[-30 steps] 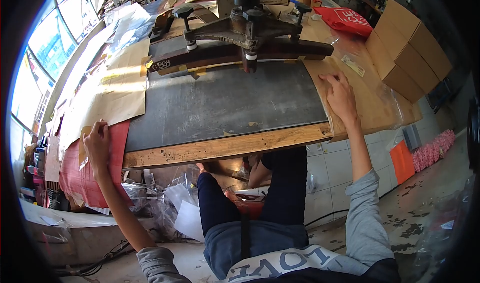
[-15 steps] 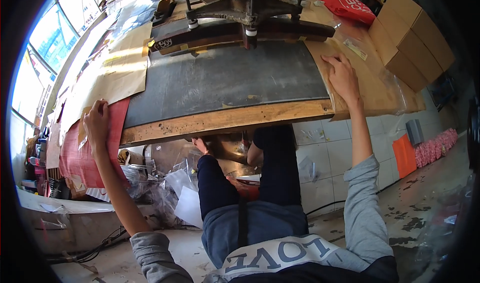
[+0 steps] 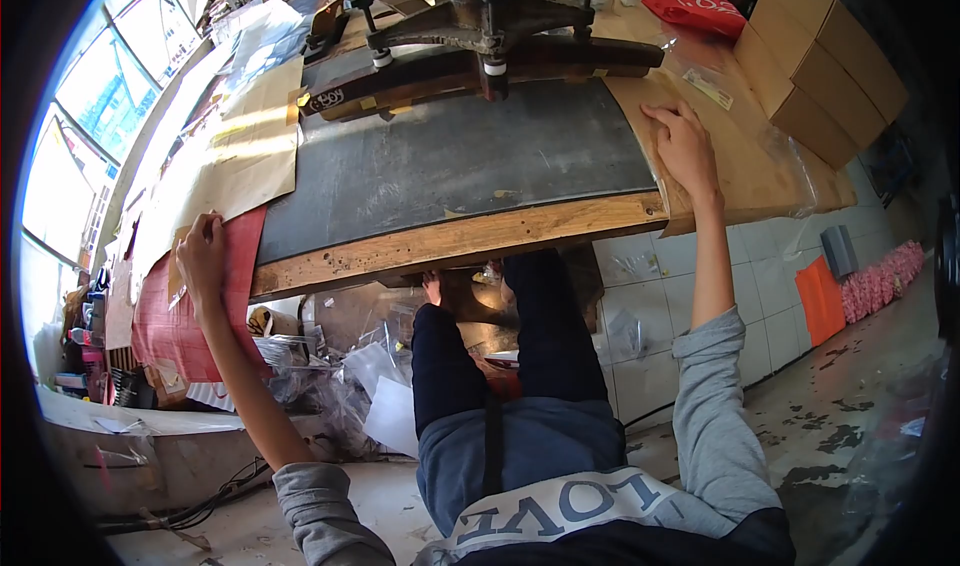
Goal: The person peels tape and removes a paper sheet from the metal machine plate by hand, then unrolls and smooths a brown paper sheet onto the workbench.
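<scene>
Left hand (image 3: 203, 263) at the near edge of the tan paper (image 3: 255, 156), fingers bent and close together; cannot tell whether pinching the edge or only touching it. Beneath that hand, the red sheet (image 3: 172, 336), partly covered by the tan paper. Right hand (image 3: 688, 151) on or just above the brown paper (image 3: 770, 186), fingers loosely curled; palm side hidden, so cannot tell whether holding anything. Between the hands, the dark board (image 3: 460, 156), with a wooden edge (image 3: 460, 242) along the near side; tan paper and red sheet at its left, brown paper at its right. Across the board's far part, a dark bar (image 3: 570, 58) below a knobbed bracket (image 3: 430, 31). Beyond the right hand, a carton (image 3: 820, 66); farther back, a red bag (image 3: 680, 4). On the floor at right, a pink bundle (image 3: 882, 281) beside an orange sheet (image 3: 820, 303).
</scene>
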A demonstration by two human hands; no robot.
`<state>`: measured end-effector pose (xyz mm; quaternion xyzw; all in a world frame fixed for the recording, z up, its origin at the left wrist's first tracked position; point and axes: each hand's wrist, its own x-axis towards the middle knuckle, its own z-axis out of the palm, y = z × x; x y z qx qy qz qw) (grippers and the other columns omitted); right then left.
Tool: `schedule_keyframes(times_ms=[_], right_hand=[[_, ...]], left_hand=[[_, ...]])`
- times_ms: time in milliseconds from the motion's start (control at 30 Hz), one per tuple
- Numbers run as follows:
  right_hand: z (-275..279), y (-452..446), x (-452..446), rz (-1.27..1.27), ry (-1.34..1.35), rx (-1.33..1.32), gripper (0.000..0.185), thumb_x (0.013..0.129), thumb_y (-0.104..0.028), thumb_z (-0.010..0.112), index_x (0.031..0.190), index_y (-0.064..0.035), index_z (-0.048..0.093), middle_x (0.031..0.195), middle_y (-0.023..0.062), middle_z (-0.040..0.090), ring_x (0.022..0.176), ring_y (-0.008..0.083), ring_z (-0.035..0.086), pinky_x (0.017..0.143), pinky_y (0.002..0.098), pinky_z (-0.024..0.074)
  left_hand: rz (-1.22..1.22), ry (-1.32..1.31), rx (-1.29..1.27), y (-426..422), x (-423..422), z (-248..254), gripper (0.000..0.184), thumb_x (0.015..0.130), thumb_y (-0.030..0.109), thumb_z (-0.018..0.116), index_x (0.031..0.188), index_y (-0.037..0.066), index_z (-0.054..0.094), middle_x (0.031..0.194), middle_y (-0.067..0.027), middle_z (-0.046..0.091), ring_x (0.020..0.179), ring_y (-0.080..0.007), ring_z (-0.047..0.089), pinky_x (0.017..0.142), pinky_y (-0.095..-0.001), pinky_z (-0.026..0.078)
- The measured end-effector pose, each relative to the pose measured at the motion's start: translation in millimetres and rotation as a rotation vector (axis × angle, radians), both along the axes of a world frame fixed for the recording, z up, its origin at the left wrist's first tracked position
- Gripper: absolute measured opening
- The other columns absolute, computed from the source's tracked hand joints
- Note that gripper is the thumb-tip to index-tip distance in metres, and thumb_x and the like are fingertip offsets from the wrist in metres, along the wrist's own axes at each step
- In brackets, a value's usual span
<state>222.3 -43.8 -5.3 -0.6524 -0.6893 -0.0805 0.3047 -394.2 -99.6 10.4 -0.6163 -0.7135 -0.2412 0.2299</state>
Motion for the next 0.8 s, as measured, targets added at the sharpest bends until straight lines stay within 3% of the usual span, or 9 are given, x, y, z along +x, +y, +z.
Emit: schedule_keyframes(times_ms=[367, 467, 800], right_hand=[[-2.9, -0.2, 3.3, 0.041, 0.055, 0.027, 0.037, 0.082, 0.0, 0.046, 0.112, -0.0106, 0.066, 0.108, 0.011, 0.06, 0.097, 0.0308, 0.058, 0.084, 0.037, 0.0463], [0.2, -1.5, 1.8, 0.017, 0.091, -0.026, 0.032, 0.084, -0.006, 0.047, 0.107, -0.0123, 0.069, 0.111, 0.0093, 0.06, 0.101, 0.0302, 0.058, 0.087, 0.0396, 0.0477], [-2.1, 1.6, 5.7, 0.052, 0.076, 0.016, 0.033, 0.083, -0.004, 0.047, 0.107, -0.0116, 0.068, 0.11, 0.0087, 0.061, 0.1, 0.03, 0.058, 0.087, 0.0395, 0.047]], left_hand=[[0.034, 0.032, -0.011, -1.0, 2.6, 0.6, 0.018, 0.089, 0.023, 0.056, 0.095, 0.01, 0.067, 0.08, -0.0163, 0.067, 0.073, -0.0326, 0.067, 0.064, -0.0426, 0.05], [0.043, 0.018, -0.02, -1.0, 4.2, 1.6, 0.018, 0.089, 0.023, 0.056, 0.095, 0.01, 0.067, 0.08, -0.016, 0.068, 0.074, -0.0328, 0.067, 0.064, -0.0431, 0.051], [0.041, -0.041, -0.016, -2.2, 8.1, 3.1, 0.018, 0.088, 0.023, 0.057, 0.091, 0.009, 0.067, 0.081, -0.0149, 0.068, 0.073, -0.0324, 0.066, 0.067, -0.0418, 0.05]])
